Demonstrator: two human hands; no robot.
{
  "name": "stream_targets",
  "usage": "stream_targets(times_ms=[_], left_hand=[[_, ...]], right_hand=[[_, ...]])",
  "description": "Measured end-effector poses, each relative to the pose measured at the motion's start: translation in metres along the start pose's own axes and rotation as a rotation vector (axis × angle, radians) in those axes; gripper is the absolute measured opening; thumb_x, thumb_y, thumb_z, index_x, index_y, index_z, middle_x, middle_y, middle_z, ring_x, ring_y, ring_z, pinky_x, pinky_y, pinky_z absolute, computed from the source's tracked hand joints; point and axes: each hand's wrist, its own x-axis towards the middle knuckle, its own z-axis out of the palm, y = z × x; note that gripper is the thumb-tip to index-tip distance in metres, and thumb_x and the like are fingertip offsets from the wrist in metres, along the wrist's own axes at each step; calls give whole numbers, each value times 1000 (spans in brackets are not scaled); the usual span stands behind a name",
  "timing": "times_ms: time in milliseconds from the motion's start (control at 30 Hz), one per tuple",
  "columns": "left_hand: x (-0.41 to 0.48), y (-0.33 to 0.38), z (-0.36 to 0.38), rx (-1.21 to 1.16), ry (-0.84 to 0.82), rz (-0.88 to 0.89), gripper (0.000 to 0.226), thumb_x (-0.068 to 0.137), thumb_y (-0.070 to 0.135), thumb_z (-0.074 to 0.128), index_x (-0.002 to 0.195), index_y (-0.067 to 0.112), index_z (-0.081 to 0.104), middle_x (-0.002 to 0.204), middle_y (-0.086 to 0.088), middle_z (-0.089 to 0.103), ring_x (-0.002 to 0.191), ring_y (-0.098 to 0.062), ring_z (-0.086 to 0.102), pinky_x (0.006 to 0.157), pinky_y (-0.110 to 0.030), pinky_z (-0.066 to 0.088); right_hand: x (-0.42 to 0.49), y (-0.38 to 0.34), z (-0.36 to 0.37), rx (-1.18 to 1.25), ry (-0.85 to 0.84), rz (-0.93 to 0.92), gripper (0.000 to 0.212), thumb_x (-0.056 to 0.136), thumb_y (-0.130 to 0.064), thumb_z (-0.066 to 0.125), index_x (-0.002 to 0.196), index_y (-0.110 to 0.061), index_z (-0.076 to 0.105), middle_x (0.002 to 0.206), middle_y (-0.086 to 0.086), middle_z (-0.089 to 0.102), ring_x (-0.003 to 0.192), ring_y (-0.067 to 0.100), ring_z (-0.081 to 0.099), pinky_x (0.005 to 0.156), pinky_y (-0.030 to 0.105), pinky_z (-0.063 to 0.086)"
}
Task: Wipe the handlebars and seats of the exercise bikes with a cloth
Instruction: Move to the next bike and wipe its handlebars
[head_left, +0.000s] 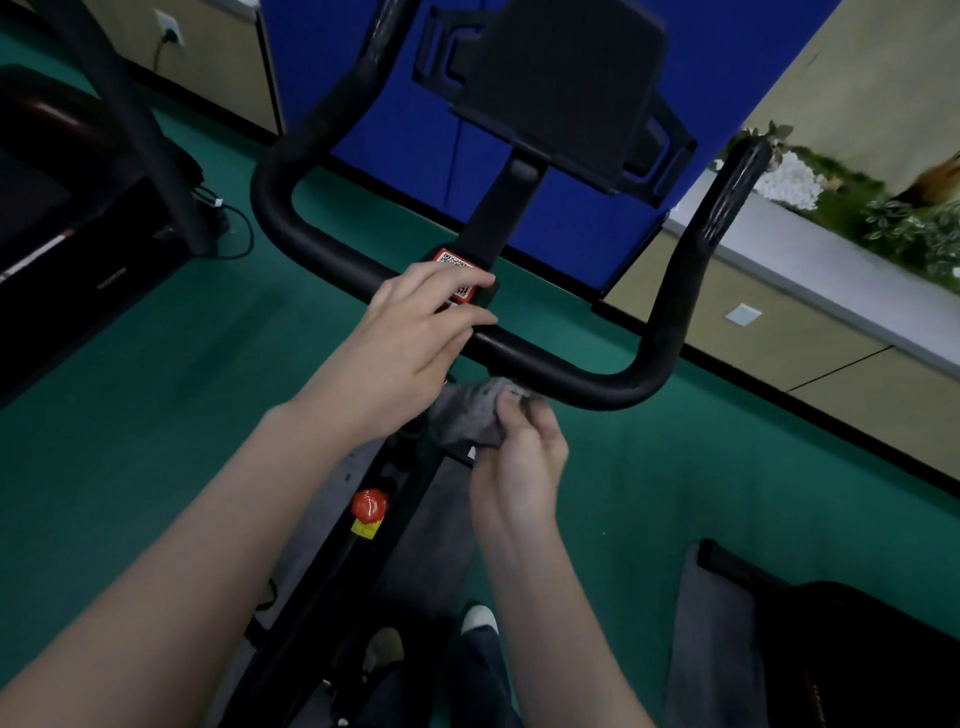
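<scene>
The black handlebar (571, 364) of an exercise bike curves up on both sides in front of me. My left hand (415, 332) rests with straight fingers on the middle of the bar, over a red and white sticker (454, 262). My right hand (519, 457) grips a bunched grey cloth (478, 410) just below the bar, right of the stem. The cloth touches the underside of the bar. No seat shows in this view.
A black tablet holder (561, 88) stands above the stem. A red knob (370, 505) sits on the frame below. Another black machine (78, 208) stands at the left, and a grey-padded machine (727, 623) at the lower right. Blue panels and green floor lie behind.
</scene>
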Motion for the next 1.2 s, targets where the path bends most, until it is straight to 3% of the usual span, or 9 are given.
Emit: stream_targets(times_ms=[167, 300, 500, 667, 833, 967, 1100, 1200], left_hand=[[0, -2, -4, -28, -37, -2, 29, 97, 10, 45, 120, 13, 62, 142, 3, 43, 133, -15, 28, 110, -36, 20], [-1, -2, -3, -36, -23, -8, 28, 97, 10, 46, 119, 14, 63, 141, 4, 44, 133, -15, 30, 110, -35, 20], [-2, 1, 0, -14, 3, -22, 27, 97, 13, 46, 117, 15, 63, 141, 5, 44, 132, -14, 29, 109, -31, 17], [-2, 0, 2, 19, 5, -20, 26, 97, 15, 47, 117, 16, 62, 140, 7, 43, 132, -14, 29, 107, -29, 17], [-2, 2, 4, 49, 12, -33, 29, 96, 22, 43, 117, 16, 62, 140, 6, 44, 132, -15, 30, 108, -26, 14], [-2, 4, 6, 81, 25, -44, 33, 95, 27, 40, 116, 15, 63, 139, 5, 46, 131, -15, 31, 108, -24, 13], [-2, 5, 8, 112, 45, -41, 33, 94, 28, 39, 114, 15, 62, 137, 4, 47, 130, -16, 33, 106, -28, 18], [-2, 5, 8, 130, 40, -34, 33, 94, 28, 39, 115, 15, 62, 137, 4, 47, 130, -17, 33, 106, -29, 20]], right_hand=[[-1, 13, 25, -29, -68, 50, 19, 92, 11, 49, 90, -3, 60, 88, 12, 65, 80, 20, 62, 77, 29, 53], [2, 7, 14, -34, -71, 34, 16, 90, 12, 52, 98, 2, 62, 91, 13, 66, 85, 20, 63, 89, 36, 51], [4, -3, -7, -9, -17, -39, 17, 88, 11, 55, 100, 4, 64, 96, 15, 67, 89, 21, 64, 94, 38, 49], [2, 1, 7, -16, -86, 42, 14, 89, 9, 55, 96, 1, 63, 88, 12, 70, 81, 19, 67, 83, 33, 55], [1, -28, -25, 52, 22, 38, 11, 87, 11, 55, 89, 4, 64, 71, 4, 72, 67, 13, 70, 65, 24, 58], [-1, -40, -39, 107, 131, -44, 17, 87, 9, 57, 101, 2, 63, 78, 6, 75, 73, 12, 72, 71, 24, 58], [-5, -22, -20, 45, 90, -30, 14, 90, 9, 54, 89, 0, 64, 80, 7, 70, 71, 13, 69, 67, 23, 57], [-3, -17, -16, 32, 89, -4, 11, 89, 8, 57, 92, 2, 64, 84, 11, 70, 76, 18, 68, 70, 26, 57]])
